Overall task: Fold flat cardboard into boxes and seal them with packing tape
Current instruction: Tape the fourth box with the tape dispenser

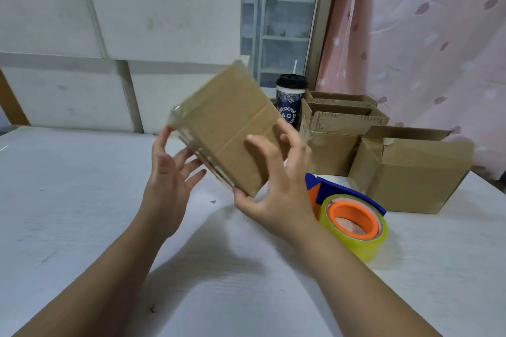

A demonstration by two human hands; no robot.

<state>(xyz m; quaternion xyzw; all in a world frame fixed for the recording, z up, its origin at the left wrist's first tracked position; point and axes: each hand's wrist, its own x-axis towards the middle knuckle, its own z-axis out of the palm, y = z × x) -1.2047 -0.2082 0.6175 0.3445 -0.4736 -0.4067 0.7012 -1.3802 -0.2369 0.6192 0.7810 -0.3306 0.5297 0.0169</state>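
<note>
"One box (232, 128): location, hold?"
"Off the tabletop (82, 200), between both hands. Right hand (276, 180) grasps the near corner, thumb on the seamed face; left hand (169, 169), fingers straight, props the taped end, probably to check the seal."
"Axis?"
"Tilted; long edge seemingly slants from right palm up to left thumb."

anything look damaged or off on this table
Yes. The middle open box has a ragged, torn flap edge, and the front box shows a small tear at its flap corner. The held box is tilted in mid-air but looks intact.
</note>
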